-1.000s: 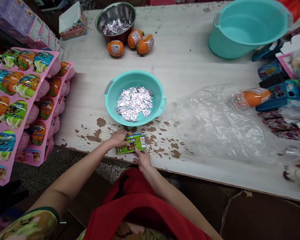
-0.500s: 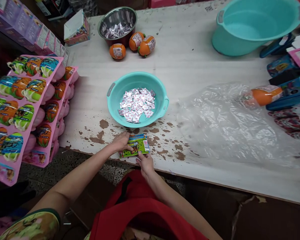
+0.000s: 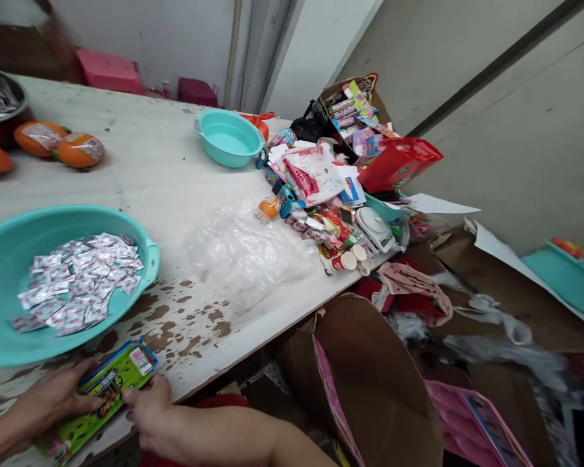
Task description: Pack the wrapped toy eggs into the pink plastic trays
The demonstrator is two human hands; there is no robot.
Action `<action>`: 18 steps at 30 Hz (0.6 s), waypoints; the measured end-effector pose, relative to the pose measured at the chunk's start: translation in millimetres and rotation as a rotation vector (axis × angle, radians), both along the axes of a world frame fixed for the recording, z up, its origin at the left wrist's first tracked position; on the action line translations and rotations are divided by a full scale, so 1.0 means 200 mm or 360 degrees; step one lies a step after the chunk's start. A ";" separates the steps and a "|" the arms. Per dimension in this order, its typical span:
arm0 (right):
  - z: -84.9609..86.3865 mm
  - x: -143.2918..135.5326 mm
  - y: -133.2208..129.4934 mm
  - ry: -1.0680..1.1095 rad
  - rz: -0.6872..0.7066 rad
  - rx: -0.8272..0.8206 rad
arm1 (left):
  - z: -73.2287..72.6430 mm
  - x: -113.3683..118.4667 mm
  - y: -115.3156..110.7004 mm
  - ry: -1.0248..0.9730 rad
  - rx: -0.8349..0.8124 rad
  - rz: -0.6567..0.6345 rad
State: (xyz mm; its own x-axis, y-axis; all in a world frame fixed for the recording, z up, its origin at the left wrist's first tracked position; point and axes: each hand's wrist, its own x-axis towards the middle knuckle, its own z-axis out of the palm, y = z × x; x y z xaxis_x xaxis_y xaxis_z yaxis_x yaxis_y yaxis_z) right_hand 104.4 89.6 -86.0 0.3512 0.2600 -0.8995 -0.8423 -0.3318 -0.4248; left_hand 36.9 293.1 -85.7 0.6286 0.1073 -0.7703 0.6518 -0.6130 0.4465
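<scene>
A small stack of flat printed packets [image 3: 125,371], green on top with blue ones under it, lies at the table's near edge in the lower left. My left hand [image 3: 58,394] grips the stack from its left and far side, thumb across the top packet. At the near right edge, my right hand [image 3: 152,410] pinches the stack with its thumb on top; its other fingers are mostly hidden. Just beyond my hands sits a turquoise basin [image 3: 148,256] holding many small white-and-pink sachets [image 3: 85,279].
Crumpled clear plastic [image 3: 253,253] covers the table to the right. Orange containers [image 3: 80,150] and a metal bowl [image 3: 17,107] stand at the back left. A smaller-looking turquoise tub [image 3: 230,139] and a heap of goods [image 3: 316,175] occupy the far end. Cardboard [image 3: 370,370] lies below the edge.
The view has swung to the right, bringing the cluttered table end and wall into sight. Both hands keep hold of the packet stack, which now appears in the lower left.
</scene>
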 end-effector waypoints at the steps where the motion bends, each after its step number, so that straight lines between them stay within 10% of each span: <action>1: 0.01 0.00 0.00 0.0014 -0.0010 -0.0015 | 0.01 0.00 0.00 -0.0010 -0.0029 0.0054; 9: 0.06 0.06 0.02 -0.0027 -0.0061 0.0034 | 0.13 0.11 -0.05 -0.0086 -0.0331 0.0145; 18: 0.08 0.12 -0.13 -0.0215 0.0193 0.0474 | 0.52 0.08 -0.45 0.0080 0.0575 -0.0121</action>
State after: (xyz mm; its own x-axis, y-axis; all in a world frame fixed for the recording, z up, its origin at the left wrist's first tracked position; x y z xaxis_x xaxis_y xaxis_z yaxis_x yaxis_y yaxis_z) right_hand 129.2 62.8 -69.2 0.4126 0.5512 -0.7252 -0.7337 -0.2708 -0.6232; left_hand 53.3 203.2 18.7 0.6078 0.3324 -0.7212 0.6138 -0.7729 0.1611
